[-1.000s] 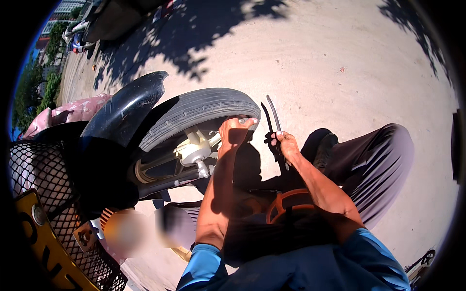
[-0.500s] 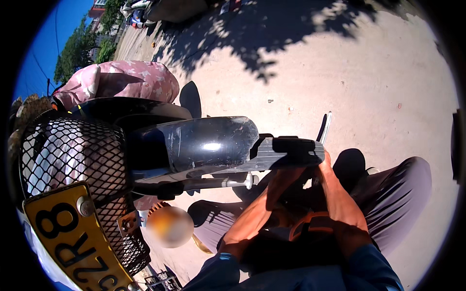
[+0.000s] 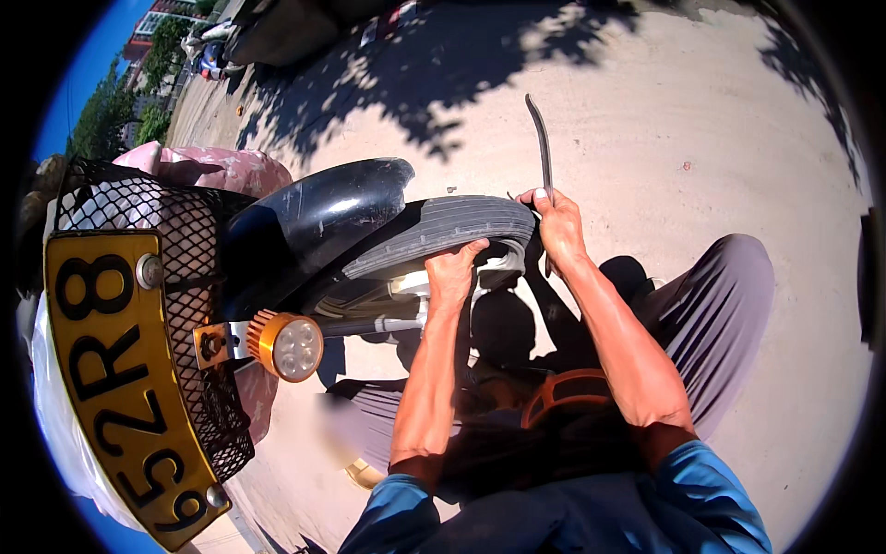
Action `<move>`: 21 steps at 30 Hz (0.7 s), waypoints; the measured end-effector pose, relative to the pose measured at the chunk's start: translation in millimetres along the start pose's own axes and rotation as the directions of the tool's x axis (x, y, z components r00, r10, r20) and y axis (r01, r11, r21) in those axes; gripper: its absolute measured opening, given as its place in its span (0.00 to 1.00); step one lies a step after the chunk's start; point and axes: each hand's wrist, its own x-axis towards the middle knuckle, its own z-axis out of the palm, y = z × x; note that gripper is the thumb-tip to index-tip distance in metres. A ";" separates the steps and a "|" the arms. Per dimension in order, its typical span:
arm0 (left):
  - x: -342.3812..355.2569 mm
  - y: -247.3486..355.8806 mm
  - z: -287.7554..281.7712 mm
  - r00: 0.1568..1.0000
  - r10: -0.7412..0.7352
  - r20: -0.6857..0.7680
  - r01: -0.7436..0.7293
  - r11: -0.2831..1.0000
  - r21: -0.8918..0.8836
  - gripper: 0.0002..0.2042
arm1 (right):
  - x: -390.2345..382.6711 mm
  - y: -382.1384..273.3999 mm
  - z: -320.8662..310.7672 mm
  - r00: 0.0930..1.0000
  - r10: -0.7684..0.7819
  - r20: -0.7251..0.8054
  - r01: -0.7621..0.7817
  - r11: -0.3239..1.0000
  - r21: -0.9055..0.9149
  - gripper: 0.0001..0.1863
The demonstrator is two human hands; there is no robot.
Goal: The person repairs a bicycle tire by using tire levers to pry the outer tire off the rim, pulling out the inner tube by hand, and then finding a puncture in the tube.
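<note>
The black, grooved tyre (image 3: 461, 220) of a scooter's front wheel lies level before me, below a glossy black fender (image 3: 337, 198). My left hand (image 3: 452, 272) grips the tyre's near edge, thumb on the sidewall, its other fingers mostly hidden. At the tyre's right end, my right hand (image 3: 558, 226) is closed round a long, slightly bent metal tyre lever (image 3: 541, 138). Most of the lever stands up past the hand, away from me. Inside the tyre, a pale wheel rim (image 3: 503, 268) shows partly, with dark shadow around it.
Left stands a black mesh basket (image 3: 120, 194) with a yellow number plate (image 3: 120, 369) in front. A round gold-rimmed lamp (image 3: 293, 346) sticks out beside it. A pink patterned cover (image 3: 231, 168) lies behind. Near my knees is an orange-framed object (image 3: 563, 397). Parked vehicles stand at the far left.
My hands have moved apart; the left now holds the tyre further left. The lever in my right hand shows much more of its length. The fender and tyre appear at a different angle.
</note>
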 end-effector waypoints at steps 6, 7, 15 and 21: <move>1.3 -1.7 10.8 0.997 -0.034 -0.072 0.046 0.983 0.177 0.25 | -59.9 3.2 -102.5 1.000 -0.003 -0.023 -0.008 0.889 -0.458 0.23; 2.9 -7.3 9.6 0.997 -0.002 -0.083 0.016 0.986 0.166 0.25 | -75.3 -3.8 -113.3 0.999 0.018 0.039 0.006 0.843 -0.538 0.23; 4.4 -6.3 25.1 0.969 0.206 -0.133 -0.189 0.974 0.128 0.27 | -90.9 -43.2 -134.4 0.945 -0.013 0.325 0.313 0.310 -0.898 0.18; 3.8 -10.3 30.6 0.954 0.236 -0.184 -0.184 0.948 0.259 0.27 | -38.5 -67.7 -122.6 0.858 -0.069 0.509 0.513 0.064 -0.856 0.12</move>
